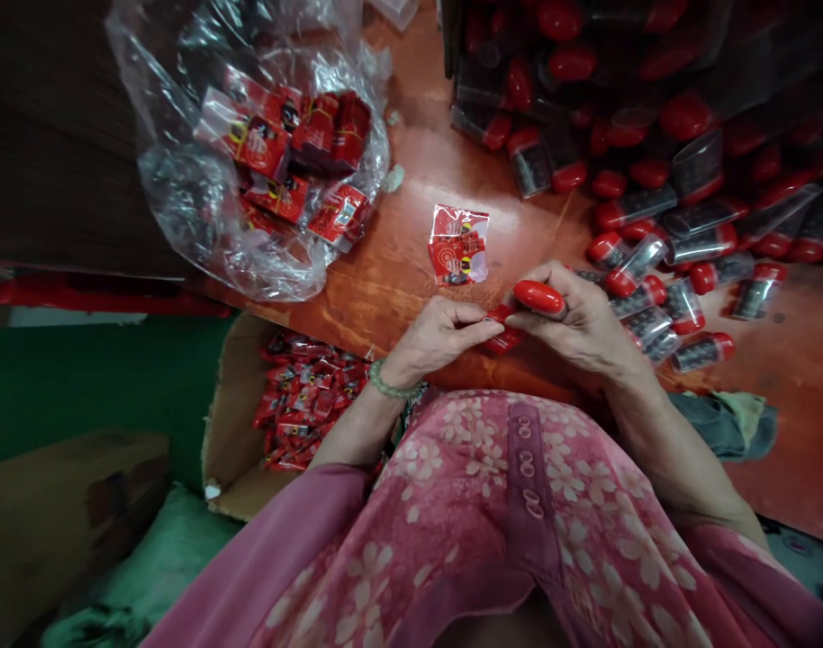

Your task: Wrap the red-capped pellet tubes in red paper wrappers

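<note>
My left hand (pixel 433 335) pinches one edge of a small red printed wrapper (pixel 503 337) close to my body. Opposite it, the right thumb touches the same wrapper. My right hand (pixel 591 319) is closed around a small container with a shiny red rounded end (pixel 539 296); most of its body is hidden by the fingers. Just beyond the hands, a few flat red wrappers (pixel 457 256) lie overlapped on the orange-brown table (pixel 418 108). To the right of my right hand lie several loose clear containers (pixel 705 351) with red ends and dark contents.
An opened clear plastic bag (pixel 165 193) at the far left holds bundles of red wrappers (pixel 337 130). Below the table's left edge, a cardboard box (pixel 226 396) contains many red-wrapped pieces (pixel 310 387). More red-ended containers (pixel 574 63) are heaped at the back right. A crumpled cloth (pixel 715 423) lies at right.
</note>
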`<state>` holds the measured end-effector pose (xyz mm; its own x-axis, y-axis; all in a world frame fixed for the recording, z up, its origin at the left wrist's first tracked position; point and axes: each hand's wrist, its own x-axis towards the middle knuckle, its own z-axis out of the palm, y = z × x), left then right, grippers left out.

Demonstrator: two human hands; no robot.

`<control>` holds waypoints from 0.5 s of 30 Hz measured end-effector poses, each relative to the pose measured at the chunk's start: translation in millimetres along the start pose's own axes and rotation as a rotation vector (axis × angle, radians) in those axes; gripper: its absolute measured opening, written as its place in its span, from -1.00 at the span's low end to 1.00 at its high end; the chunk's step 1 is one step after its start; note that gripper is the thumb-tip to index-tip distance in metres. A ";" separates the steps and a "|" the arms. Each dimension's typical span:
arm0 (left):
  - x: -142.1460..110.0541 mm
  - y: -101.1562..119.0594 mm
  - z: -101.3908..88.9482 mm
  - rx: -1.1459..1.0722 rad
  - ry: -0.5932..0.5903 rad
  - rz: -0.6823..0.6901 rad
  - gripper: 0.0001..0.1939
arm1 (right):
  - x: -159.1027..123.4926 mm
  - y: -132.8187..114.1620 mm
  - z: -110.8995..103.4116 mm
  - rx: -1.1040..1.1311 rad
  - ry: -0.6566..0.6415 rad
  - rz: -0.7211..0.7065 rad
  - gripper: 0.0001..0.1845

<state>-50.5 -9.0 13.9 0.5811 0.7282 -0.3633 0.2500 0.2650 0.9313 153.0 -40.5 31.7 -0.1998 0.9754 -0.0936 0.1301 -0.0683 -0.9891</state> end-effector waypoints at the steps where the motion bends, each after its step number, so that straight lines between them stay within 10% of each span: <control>1: 0.4 -0.6 0.9 -0.012 -0.022 -0.003 -0.61 | 0.1 -0.2 -0.4 0.015 -0.010 0.012 -0.78; 15: 9.2 -10.2 7.4 -0.122 -0.073 0.015 -0.62 | 2.6 -3.2 -3.7 0.069 0.047 0.089 -0.60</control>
<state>-41.9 -9.6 0.9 0.6397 0.6864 -0.3458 0.1471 0.3323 0.9316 155.6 -37.0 35.0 -0.1448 0.9734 -0.1777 0.0783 -0.1677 -0.9827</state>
